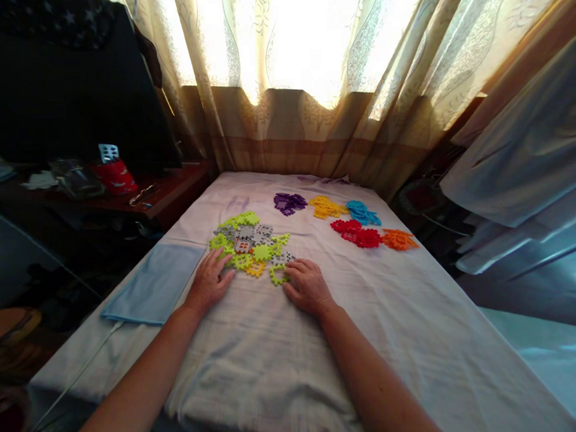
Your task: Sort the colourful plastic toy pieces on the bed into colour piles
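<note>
A mixed heap of flat notched plastic building pieces, mostly lime green (262, 252) and grey (246, 233), lies on the cloth-covered table. My left hand (209, 281) rests at the near left edge of this heap, fingers spread and touching lime pieces. A yellow piece (255, 269) sits between my hands. My right hand (310, 286) lies at the heap's right side, with its fingers apart over a grey piece (282, 259) and a lime frame-shaped piece (276, 277). Its fingertips partly cover both. Neither hand lifts anything.
Sorted piles lie farther back: purple (289, 203), yellow (327, 207), blue (363, 212), red (355, 233) and orange (399, 240). A folded light-blue cloth (154, 283) with a white cord is at left. Beyond it stands a dark side desk (174, 189). Curtains (292, 120) hang behind.
</note>
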`<state>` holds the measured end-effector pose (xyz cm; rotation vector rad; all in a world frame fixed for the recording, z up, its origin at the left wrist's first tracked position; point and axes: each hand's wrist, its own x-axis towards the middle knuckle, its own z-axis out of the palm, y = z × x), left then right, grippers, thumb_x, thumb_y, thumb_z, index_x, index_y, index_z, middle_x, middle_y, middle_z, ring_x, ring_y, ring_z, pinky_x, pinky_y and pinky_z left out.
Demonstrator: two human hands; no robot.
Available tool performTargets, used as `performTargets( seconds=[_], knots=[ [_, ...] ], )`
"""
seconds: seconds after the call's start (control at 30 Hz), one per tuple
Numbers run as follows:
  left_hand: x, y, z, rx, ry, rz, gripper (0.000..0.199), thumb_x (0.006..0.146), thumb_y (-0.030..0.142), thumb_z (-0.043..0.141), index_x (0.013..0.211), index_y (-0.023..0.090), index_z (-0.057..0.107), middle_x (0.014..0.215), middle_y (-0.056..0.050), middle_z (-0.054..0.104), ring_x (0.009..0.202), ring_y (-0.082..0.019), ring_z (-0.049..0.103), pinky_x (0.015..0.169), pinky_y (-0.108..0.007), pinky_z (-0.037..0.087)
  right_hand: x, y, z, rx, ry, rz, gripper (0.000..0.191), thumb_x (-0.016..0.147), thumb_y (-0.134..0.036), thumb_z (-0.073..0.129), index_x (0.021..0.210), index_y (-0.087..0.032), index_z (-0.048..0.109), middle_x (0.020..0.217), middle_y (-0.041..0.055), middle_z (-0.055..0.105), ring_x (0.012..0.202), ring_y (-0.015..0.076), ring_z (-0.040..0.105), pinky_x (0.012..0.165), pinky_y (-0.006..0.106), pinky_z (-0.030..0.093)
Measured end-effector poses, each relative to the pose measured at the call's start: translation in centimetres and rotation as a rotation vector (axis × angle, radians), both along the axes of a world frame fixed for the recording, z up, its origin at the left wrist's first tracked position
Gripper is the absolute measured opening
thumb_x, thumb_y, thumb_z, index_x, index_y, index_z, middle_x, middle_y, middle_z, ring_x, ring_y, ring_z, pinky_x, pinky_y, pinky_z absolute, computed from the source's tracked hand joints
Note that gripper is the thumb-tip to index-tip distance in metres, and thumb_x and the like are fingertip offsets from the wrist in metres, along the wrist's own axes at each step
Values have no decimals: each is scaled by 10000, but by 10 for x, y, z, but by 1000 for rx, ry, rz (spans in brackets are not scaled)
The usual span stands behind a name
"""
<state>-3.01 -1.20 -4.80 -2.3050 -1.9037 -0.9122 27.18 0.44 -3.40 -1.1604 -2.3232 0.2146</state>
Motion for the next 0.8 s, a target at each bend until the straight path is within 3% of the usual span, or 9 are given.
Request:
performTargets(
  seconds=[0.1, 0.3, 0.47, 0.67, 0.8],
  knots=[
    [-2, 2, -2, 51, -40, 19, 391, 895, 357, 464, 1211, 210, 642, 1395, -119, 559, 1349, -298, 470, 1161, -531, 352, -5, -2, 2, 38, 36, -16, 111, 837, -276, 644, 898, -232, 726, 1147, 69, 715, 1163, 249, 570, 1067, 438, 378],
    [0, 5, -5, 51, -73, 15, 412, 872, 413, 498, 1206, 214, 635, 1399, -121, 557, 1310, -294, 514, 1133, -521, 398, -47, -4, 20, 31, -76, 20, 272, 893, -337, 608, 1126, -229, 700, 1138, 70, 711, 1057, 231, 599, 985, 386, 420],
    [0, 5, -6, 56, -88, 2, 421, 879, 423, 486, 1201, 200, 639, 1383, -132, 570, 1303, -294, 523, 1126, -514, 410, -77, 1, 29, -20, -295, -39, 228, 902, -368, 602, 976, -198, 735, 1058, 91, 699, 1008, 245, 590, 898, 367, 437],
    [-1, 5, -5, 67, -127, 42, 400, 889, 443, 476, 1158, 207, 654, 1378, -123, 576, 1274, -288, 548, 1106, -493, 439, -79, 7, 22, 57, -365, 5, 215, 953, -250, 522, 903, -202, 725, 968, 91, 691, 940, 229, 580, 824, 349, 429],
    [-1, 5, -6, 76, -148, 62, 396, 893, 434, 476, 1158, 205, 660, 1372, -113, 583, 1264, -278, 558, 1103, -465, 448, -65, 11, 20, 126, -260, -35, 205, 957, -211, 518, 902, -214, 716, 987, 89, 692, 898, 210, 588, 808, 323, 434]
  ],
)
